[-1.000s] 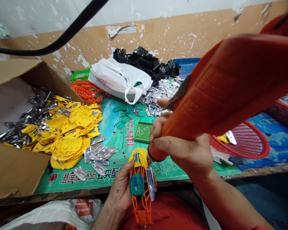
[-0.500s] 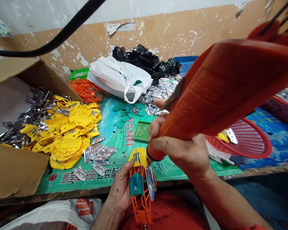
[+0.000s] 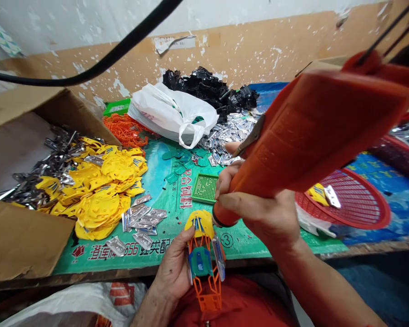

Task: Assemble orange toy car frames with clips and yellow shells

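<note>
My left hand (image 3: 175, 268) is closed round a toy car body (image 3: 200, 261) near the table's front edge. The body has a yellow nose, an orange lattice frame, a green middle piece and a silver panel on its right side. In my right hand (image 3: 269, 218) is a large red electric screwdriver (image 3: 313, 127), tilted with its nose down and left. A forefinger lies by its metal lever (image 3: 254, 134). The tool's nose is just right of the yellow part; its bit is hidden or too small to make out. A small green tray (image 3: 204, 188) with tiny screws lies beyond.
At left, a cardboard box (image 3: 27, 231) spills yellow parts (image 3: 104, 204) and silver parts (image 3: 145, 218). A white plastic bag (image 3: 170, 116), orange frames (image 3: 126, 131) and black parts (image 3: 207, 88) lie behind. A red basket (image 3: 364, 209) stands at right. A black cable (image 3: 98, 68) crosses overhead.
The screwdriver's nose has lifted slightly away from the car body, leaving a small gap. The body has turned a little in my left hand. The whole view has shifted slightly.
</note>
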The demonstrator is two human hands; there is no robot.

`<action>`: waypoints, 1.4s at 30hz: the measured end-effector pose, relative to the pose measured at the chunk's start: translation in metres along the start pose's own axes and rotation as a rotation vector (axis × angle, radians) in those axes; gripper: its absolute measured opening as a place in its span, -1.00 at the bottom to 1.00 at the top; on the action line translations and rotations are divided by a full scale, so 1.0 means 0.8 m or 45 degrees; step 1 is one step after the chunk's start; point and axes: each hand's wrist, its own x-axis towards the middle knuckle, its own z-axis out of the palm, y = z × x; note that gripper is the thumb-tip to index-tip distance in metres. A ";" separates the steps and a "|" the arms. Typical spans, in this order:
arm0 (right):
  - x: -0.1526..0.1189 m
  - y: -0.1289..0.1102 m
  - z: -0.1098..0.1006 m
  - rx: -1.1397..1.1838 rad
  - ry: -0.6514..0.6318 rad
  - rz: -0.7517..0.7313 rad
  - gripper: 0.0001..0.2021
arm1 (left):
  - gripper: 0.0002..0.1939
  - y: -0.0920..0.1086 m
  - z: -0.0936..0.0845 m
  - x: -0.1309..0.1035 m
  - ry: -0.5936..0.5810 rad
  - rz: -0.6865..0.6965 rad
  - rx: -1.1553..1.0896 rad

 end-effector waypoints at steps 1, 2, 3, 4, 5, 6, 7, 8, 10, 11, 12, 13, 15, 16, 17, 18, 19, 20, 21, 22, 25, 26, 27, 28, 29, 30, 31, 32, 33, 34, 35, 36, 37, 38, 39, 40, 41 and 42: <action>0.001 -0.001 -0.001 0.004 0.007 -0.008 -0.82 | -0.90 0.000 0.001 -0.001 -0.007 0.007 0.035; 0.002 -0.003 -0.003 0.010 0.009 -0.012 -0.82 | -0.86 -0.001 0.001 -0.002 -0.013 0.029 0.071; 0.003 -0.005 -0.004 0.013 0.009 -0.012 -0.82 | -0.83 -0.002 0.002 -0.003 -0.016 0.057 0.107; 0.004 -0.008 -0.005 0.015 0.013 -0.016 -0.82 | -0.81 -0.003 0.003 -0.004 -0.014 0.090 0.143; 0.006 -0.011 -0.006 0.023 0.024 -0.020 -0.81 | -0.79 -0.004 0.004 -0.005 -0.008 0.123 0.183; 0.007 -0.014 -0.007 0.035 0.045 -0.028 -0.81 | -0.78 -0.006 0.004 -0.006 0.007 0.145 0.230; 0.009 -0.017 -0.007 0.054 0.065 -0.035 -0.79 | -0.78 -0.007 0.005 -0.007 0.024 0.154 0.281; 0.010 -0.020 -0.007 0.080 0.079 -0.044 -0.75 | -0.77 -0.009 0.006 -0.008 0.039 0.151 0.333; 0.011 -0.024 -0.005 0.128 0.088 -0.057 -0.62 | -0.77 -0.011 0.008 -0.010 0.048 0.152 0.422; 0.011 -0.025 -0.004 0.138 0.084 -0.057 -0.57 | -0.77 -0.012 0.008 -0.011 0.041 0.155 0.447; 0.010 -0.025 -0.003 0.137 0.073 -0.057 -0.53 | -0.77 -0.013 0.009 -0.011 0.029 0.157 0.456; 0.009 -0.025 -0.002 0.134 0.059 -0.052 -0.52 | -0.77 -0.013 0.010 -0.011 0.012 0.157 0.454; 0.006 -0.022 0.000 0.117 0.027 -0.042 -0.52 | -0.77 -0.014 0.011 -0.011 -0.022 0.150 0.432; 0.005 -0.021 0.001 0.113 0.006 -0.038 -0.52 | -0.78 -0.014 0.011 -0.011 -0.036 0.145 0.420; 0.003 -0.019 0.002 0.113 -0.016 -0.033 -0.53 | -0.79 -0.015 0.010 -0.011 -0.047 0.146 0.412; 0.002 -0.017 0.002 0.115 -0.037 -0.029 -0.53 | -0.79 -0.015 0.010 -0.011 -0.057 0.149 0.407; 0.000 -0.015 0.003 0.118 -0.052 -0.024 -0.53 | -0.80 -0.015 0.009 -0.011 -0.068 0.156 0.406; 0.000 -0.014 0.004 0.119 -0.069 -0.020 -0.52 | -0.80 -0.015 0.008 -0.011 -0.081 0.165 0.407; -0.001 -0.013 0.005 0.118 -0.084 -0.016 -0.52 | -0.80 -0.016 0.006 -0.011 -0.097 0.172 0.407; -0.001 -0.012 0.006 0.113 -0.094 -0.014 -0.51 | -0.80 -0.016 0.006 -0.010 -0.112 0.175 0.406; -0.001 -0.013 0.008 0.077 -0.094 -0.019 -0.50 | -0.77 -0.016 0.004 -0.010 -0.126 0.172 0.416; -0.001 -0.013 0.008 0.062 -0.093 -0.025 -0.51 | -0.75 -0.016 0.004 -0.010 -0.122 0.170 0.420; -0.001 -0.013 0.008 0.045 -0.093 -0.035 -0.51 | -0.74 -0.017 0.004 -0.010 -0.117 0.170 0.422; -0.001 -0.012 0.008 0.029 -0.095 -0.048 -0.51 | -0.73 -0.017 0.004 -0.010 -0.113 0.172 0.420; -0.001 -0.011 0.008 0.014 -0.102 -0.061 -0.51 | -0.72 -0.017 0.004 -0.010 -0.110 0.172 0.413; -0.001 -0.010 0.007 -0.001 -0.109 -0.076 -0.53 | -0.71 -0.017 0.004 -0.010 -0.106 0.172 0.403; -0.002 -0.009 0.007 -0.012 -0.120 -0.088 -0.56 | -0.71 -0.017 0.004 -0.010 -0.098 0.174 0.397; -0.002 -0.007 0.006 -0.016 -0.136 -0.095 -0.59 | -0.70 -0.017 0.004 -0.010 -0.090 0.173 0.395; -0.003 -0.005 0.006 -0.016 -0.154 -0.099 -0.63 | -0.71 -0.017 0.004 -0.010 -0.084 0.171 0.398; -0.003 -0.003 0.005 -0.015 -0.171 -0.099 -0.66 | -0.71 -0.017 0.004 -0.009 -0.079 0.169 0.401; -0.004 -0.002 0.005 -0.015 -0.184 -0.101 -0.69 | -0.72 -0.017 0.003 -0.009 -0.075 0.168 0.403; -0.004 0.000 0.004 -0.021 -0.190 -0.106 -0.70 | -0.73 -0.017 0.003 -0.009 -0.070 0.166 0.407; -0.005 0.001 0.004 -0.035 -0.189 -0.109 -0.71 | -0.74 -0.018 0.003 -0.009 -0.066 0.162 0.408; -0.005 0.002 0.004 -0.057 -0.183 -0.116 -0.73 | -0.75 -0.018 0.003 -0.008 -0.063 0.161 0.411; -0.006 0.003 0.003 -0.081 -0.176 -0.123 -0.75 | -0.75 -0.018 0.003 -0.008 -0.060 0.164 0.416; -0.006 0.004 0.003 -0.104 -0.174 -0.129 -0.77 | -0.74 -0.018 0.004 -0.008 -0.060 0.168 0.422; -0.006 0.004 0.003 -0.120 -0.176 -0.132 -0.78 | -0.73 -0.018 0.004 -0.009 -0.063 0.170 0.429; -0.006 0.004 0.004 -0.125 -0.182 -0.134 -0.78 | -0.73 -0.018 0.005 -0.009 -0.063 0.171 0.433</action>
